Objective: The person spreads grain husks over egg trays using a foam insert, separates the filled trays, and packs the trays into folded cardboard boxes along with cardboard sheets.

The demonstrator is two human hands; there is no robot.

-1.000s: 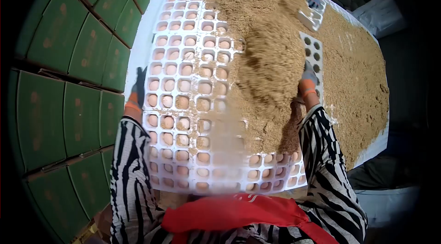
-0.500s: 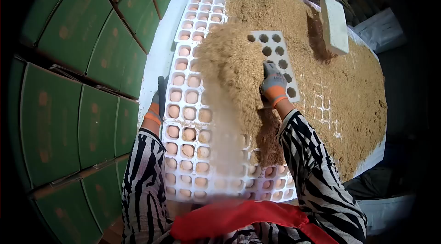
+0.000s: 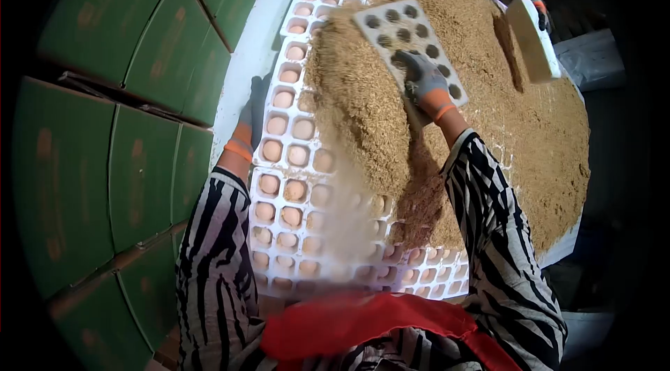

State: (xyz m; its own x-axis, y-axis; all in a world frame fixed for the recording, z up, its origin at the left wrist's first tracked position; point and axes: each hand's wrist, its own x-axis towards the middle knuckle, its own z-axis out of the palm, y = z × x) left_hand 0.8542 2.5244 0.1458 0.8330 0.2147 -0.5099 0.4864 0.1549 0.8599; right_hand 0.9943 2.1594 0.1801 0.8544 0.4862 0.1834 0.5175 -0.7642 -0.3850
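My right hand [image 3: 424, 85], in a grey glove with an orange cuff, grips a pale foam board [image 3: 416, 43] with rows of dark holes. The board is tilted against a heap of brown husk-like grain [image 3: 370, 92]. Below and left of the board, some grain is blurred by motion over the cells. My left hand [image 3: 255, 107], gloved alike, lies with fingers stretched along the left edge of the white foam trays [image 3: 273, 172]. Pinkish eggs [image 3: 276, 124] sit singly in the square cells. Grain hides many cells at the middle and right.
Green boxes [image 3: 77, 182] are stacked along the left, beside a white surface [image 3: 269, 15]. At the upper right another person's gloved hand [image 3: 541, 16] holds a white foam block [image 3: 534, 46] on the grain. A clear plastic bag [image 3: 593, 60] lies beyond.
My right hand and the foam board have moved up and turned, and the grain by them has shifted. The other person's block has shifted right. My left hand stays at the tray edge.
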